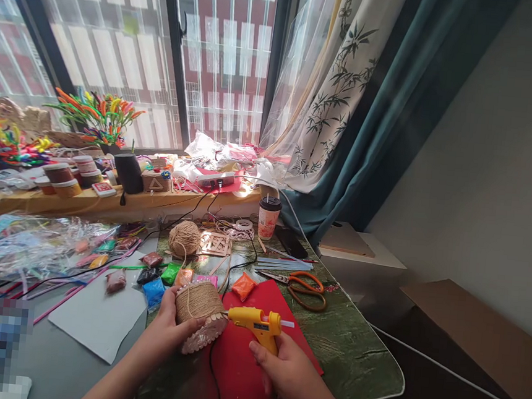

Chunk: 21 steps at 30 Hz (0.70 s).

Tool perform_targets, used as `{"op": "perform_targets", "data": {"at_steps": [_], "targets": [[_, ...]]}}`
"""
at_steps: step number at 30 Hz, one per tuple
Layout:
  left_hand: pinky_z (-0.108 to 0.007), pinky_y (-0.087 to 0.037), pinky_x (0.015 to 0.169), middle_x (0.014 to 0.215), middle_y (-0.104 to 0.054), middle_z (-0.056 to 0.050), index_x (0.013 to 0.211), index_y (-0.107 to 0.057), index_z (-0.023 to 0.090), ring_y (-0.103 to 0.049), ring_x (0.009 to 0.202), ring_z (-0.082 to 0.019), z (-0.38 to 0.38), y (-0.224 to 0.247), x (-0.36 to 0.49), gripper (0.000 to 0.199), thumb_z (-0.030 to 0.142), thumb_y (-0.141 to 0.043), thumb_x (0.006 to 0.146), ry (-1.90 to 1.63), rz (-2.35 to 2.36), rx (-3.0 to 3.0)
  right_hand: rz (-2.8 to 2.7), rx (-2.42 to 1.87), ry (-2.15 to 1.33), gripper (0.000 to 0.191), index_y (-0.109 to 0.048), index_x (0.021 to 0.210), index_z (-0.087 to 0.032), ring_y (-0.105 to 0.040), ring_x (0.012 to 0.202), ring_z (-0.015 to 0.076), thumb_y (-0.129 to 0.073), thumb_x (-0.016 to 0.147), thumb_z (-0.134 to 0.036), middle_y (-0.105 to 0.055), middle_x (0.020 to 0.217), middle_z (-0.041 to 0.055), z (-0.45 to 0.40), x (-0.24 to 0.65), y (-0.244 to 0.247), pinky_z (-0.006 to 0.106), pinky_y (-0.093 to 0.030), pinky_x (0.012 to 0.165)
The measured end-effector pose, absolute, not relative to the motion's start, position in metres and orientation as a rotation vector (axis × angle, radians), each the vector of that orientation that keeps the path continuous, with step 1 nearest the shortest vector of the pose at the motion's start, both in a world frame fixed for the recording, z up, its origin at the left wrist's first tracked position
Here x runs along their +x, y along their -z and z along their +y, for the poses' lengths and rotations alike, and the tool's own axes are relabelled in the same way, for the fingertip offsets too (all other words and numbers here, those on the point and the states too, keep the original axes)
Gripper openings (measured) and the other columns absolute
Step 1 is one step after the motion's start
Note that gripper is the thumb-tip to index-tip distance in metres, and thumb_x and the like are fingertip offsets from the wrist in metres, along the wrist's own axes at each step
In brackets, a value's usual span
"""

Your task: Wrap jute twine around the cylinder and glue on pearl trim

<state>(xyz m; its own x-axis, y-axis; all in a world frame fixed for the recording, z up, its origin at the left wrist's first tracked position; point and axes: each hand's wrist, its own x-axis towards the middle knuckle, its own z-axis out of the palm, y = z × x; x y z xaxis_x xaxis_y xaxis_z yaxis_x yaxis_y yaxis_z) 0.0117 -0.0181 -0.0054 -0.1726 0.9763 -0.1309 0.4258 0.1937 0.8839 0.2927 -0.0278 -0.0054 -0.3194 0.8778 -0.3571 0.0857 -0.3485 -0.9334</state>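
Note:
A round twine-wrapped container [198,303] with a scalloped, pearly trim is tilted above the table, its pale, shiny end facing down and to the right. My left hand [171,326] is closed around its left side, the thumb lying across the twine. On the right, my right hand [280,363] grips the handle of a yellow glue gun [250,318], which has a clear glue stick in its rear. The gun's nozzle points left, at the container's trimmed edge; whether it touches cannot be made out. Beneath both lies a red sheet [250,378].
Orange-handled scissors [307,289], glue sticks [284,264], a paper cup [268,218] and a phone [291,242] lie right of centre. Behind the container are a twine ball [185,238] and coloured clay packets [153,292]. The gun's black cord [214,375] crosses the red sheet.

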Motion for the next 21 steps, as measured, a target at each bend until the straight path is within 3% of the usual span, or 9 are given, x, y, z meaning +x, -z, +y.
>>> {"op": "perform_targets", "data": {"at_steps": [7, 16, 21], "targets": [[-0.046, -0.055, 0.108, 0.142, -0.065, -0.019, 0.137, -0.04, 0.021, -0.062, 0.137, -0.041, -0.019, 0.004, 0.012, 0.086, 0.068, -0.078, 0.075, -0.942, 1.72, 1.316, -1.337, -1.322, -1.724, 0.079, -0.062, 0.112, -0.018, -0.04, 0.04, 0.0112, -0.069, 0.072, -0.086, -0.047, 0.045, -0.0119, -0.025, 0.297, 0.014, 0.025, -0.027, 0.045], [-0.049, -0.055, 0.106, 0.141, -0.066, -0.021, 0.139, -0.04, 0.02, -0.065, 0.132, -0.042, -0.019, 0.001, 0.012, 0.087, 0.062, -0.079, 0.073, -0.937, 1.731, 1.281, -1.336, -1.305, -1.745, 0.075, -0.064, 0.12, -0.016, -0.041, 0.043, 0.0105, -0.07, 0.078, -0.078, -0.047, 0.051, -0.0127, -0.026, 0.301, 0.019, 0.024, -0.028, 0.047], [-0.049, -0.055, 0.107, 0.138, -0.068, -0.019, 0.138, -0.04, 0.02, -0.065, 0.133, -0.041, -0.019, 0.002, 0.013, 0.083, 0.059, -0.078, 0.075, -0.945, 1.72, 1.288, -1.334, -1.281, -1.771, 0.063, -0.066, 0.105, -0.017, -0.041, 0.043, 0.0101, -0.071, 0.08, -0.075, -0.051, 0.051, -0.011, -0.021, 0.309, 0.023, 0.025, -0.026, 0.049]]}}
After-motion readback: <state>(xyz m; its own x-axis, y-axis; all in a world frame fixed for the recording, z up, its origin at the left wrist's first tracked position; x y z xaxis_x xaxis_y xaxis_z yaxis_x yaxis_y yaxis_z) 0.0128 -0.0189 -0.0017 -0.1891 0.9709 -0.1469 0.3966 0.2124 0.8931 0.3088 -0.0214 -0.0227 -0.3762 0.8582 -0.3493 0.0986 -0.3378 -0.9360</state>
